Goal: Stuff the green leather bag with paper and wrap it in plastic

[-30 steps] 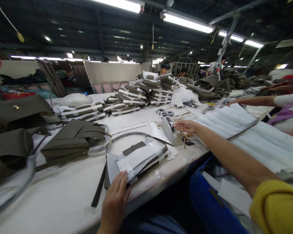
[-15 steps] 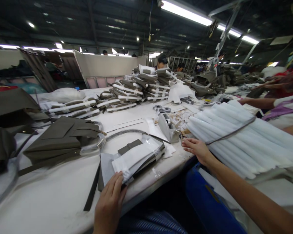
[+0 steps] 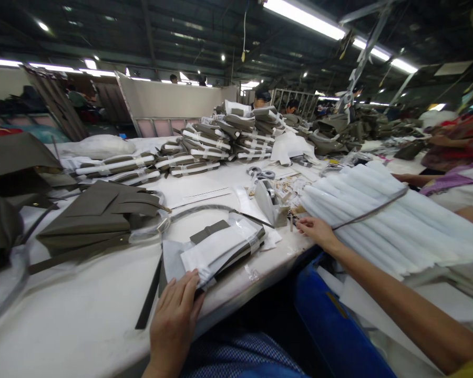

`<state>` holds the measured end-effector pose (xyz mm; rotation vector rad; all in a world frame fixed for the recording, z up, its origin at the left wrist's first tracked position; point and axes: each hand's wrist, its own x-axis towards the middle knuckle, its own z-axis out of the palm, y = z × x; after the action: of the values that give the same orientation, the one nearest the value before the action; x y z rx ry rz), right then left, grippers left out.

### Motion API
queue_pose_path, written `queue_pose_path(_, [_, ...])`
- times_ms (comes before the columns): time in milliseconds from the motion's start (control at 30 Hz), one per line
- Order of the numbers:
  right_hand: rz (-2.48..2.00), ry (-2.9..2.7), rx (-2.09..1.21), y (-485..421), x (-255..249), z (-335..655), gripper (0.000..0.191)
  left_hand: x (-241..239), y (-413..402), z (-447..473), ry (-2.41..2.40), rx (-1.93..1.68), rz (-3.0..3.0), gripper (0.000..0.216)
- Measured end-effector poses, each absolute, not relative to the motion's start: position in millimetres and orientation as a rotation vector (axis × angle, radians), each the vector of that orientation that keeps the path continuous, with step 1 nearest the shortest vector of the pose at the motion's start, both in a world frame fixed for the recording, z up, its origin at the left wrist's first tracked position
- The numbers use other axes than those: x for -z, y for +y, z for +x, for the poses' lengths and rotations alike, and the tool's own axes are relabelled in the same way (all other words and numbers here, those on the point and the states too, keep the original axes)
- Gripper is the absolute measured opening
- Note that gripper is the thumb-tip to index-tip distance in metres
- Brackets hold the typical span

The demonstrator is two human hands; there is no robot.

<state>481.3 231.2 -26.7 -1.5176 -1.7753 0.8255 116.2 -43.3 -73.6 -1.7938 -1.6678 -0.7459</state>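
Observation:
A flat dark olive bag part wrapped in white paper and clear tape (image 3: 224, 249) lies near the table's front edge. My left hand (image 3: 175, 317) is closed over its near left end, fingertips on the white paper and thumb at the front side. To the right, my right hand (image 3: 318, 232) has its fingers pinched together beside a tape dispenser (image 3: 274, 205). A small dark item shows at those fingertips, too small to name. A long grey plastic-wrapped strap (image 3: 205, 208) curves behind the wrapped part, with a dark strap end (image 3: 150, 296) at its left.
An olive bag (image 3: 98, 218) lies at left. Stacked wrapped bag parts (image 3: 205, 144) stand behind. Scissors (image 3: 262, 173) lie beyond the dispenser. A tied bundle of white foam sheets (image 3: 378, 210) is at right, above a blue bin (image 3: 327, 320). Co-workers sit at far right.
My right hand's fingers have closed from a looser pose and moved slightly toward the dispenser, with a small dark item now at the tips. My left hand stays on the wrapped part.

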Motion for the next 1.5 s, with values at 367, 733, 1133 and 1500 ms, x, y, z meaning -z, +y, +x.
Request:
queue_pose_path(367, [-0.603, -2.803, 0.241, 157.3, -36.1, 458.3, 0.019, 74.8, -46.1, 115.8, -1.754, 0.837, -1.855, 0.03])
queue_pose_path(733, [0.177, -2.918, 0.155, 98.6, -35.4, 308.5, 0.026, 60.2, -47.8, 120.0, -2.001, 0.916, -1.932, 0.039])
queue_pose_path(1133, [0.211, -3.047, 0.382, 95.7, -18.2, 255.0, 0.013, 45.6, -55.7, 123.2, -2.061, 1.146, -1.983, 0.04])
queue_pose_path(1500, [0.225, -3.094, 0.411, 90.1, -29.1, 248.8, 0.014, 67.0, -43.2, 125.3, -2.001, 1.14, -1.793, 0.03])
